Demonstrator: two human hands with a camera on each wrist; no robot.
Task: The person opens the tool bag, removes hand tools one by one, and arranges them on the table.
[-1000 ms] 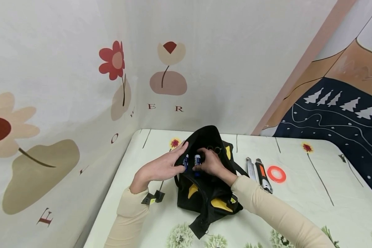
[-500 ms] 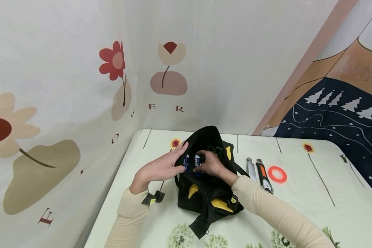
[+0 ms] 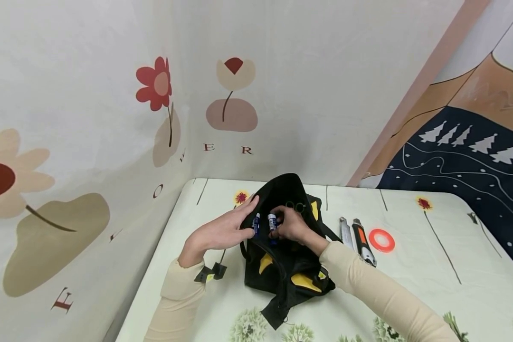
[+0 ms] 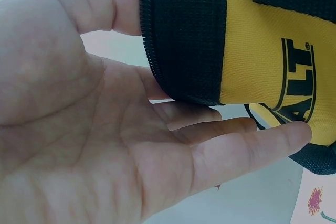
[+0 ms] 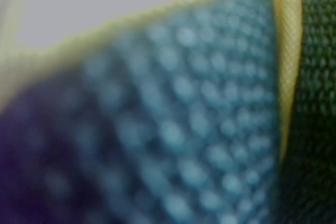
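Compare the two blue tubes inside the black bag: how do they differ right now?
The right tube is pinched by the right hand; the left tube is outside that grip, beside the left hand's thumb. The left tube sits near the black bag's left wall, the right tube farther in. The left tube looks slimmer than the right in the head view. Both are blue with pale tops.

Black-and-yellow woven-fabric bag (image 4: 186,35): its yellow panel (image 4: 252,66) bore "ALT" and "®" in black print, set sideways. Pale flower-printed wall cloth (image 3: 325,95): dark-red serif capitals "O", "E", "R" were legible.
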